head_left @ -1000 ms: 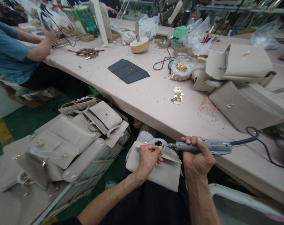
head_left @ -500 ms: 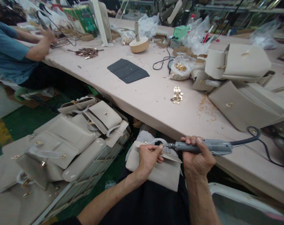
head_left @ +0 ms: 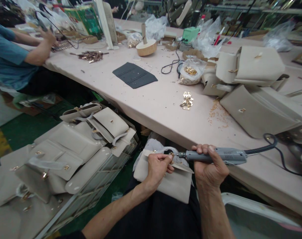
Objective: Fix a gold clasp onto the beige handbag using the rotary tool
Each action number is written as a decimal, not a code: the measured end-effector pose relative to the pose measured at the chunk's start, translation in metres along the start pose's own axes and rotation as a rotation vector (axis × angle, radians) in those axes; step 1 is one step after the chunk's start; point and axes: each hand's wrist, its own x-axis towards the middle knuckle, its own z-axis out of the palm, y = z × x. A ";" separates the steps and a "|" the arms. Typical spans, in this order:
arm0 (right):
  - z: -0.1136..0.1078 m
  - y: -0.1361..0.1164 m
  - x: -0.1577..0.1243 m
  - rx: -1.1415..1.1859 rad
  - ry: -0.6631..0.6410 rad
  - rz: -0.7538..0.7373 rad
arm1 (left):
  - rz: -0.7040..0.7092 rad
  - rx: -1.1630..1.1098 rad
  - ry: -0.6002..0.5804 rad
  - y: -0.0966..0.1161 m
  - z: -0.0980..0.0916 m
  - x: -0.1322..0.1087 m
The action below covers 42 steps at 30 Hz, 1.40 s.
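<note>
A beige handbag [head_left: 176, 189] lies across my lap below the table's edge. My left hand [head_left: 159, 167] is closed at the bag's raised flap, thumb and fingers pinching it beside a small gold fitting [head_left: 172, 154]. A grey electric screwdriver [head_left: 215, 155] lies level in my right hand [head_left: 210, 167], whose fingers wrap round its body. The bit points left and its tip meets or nearly meets the gold fitting by my left fingertips; any screw there is too small to make out.
Beige bags [head_left: 66, 146] fill a crate [head_left: 98, 189] on the left. More bags [head_left: 263, 109] are piled at the table's right. Gold metal plates [head_left: 187, 101], tiny screws [head_left: 218, 113], a bag of fittings [head_left: 192, 71] and a dark sheet [head_left: 134, 75] lie there. A co-worker [head_left: 14, 56] sits far left.
The view has shifted slightly, so the table and its things appear a little farther left. Both hands, the screwdriver and the handbag hold nearly the same position.
</note>
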 end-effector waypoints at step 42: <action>0.002 -0.006 0.004 -0.018 -0.010 0.041 | -0.015 0.054 0.010 0.003 0.001 0.000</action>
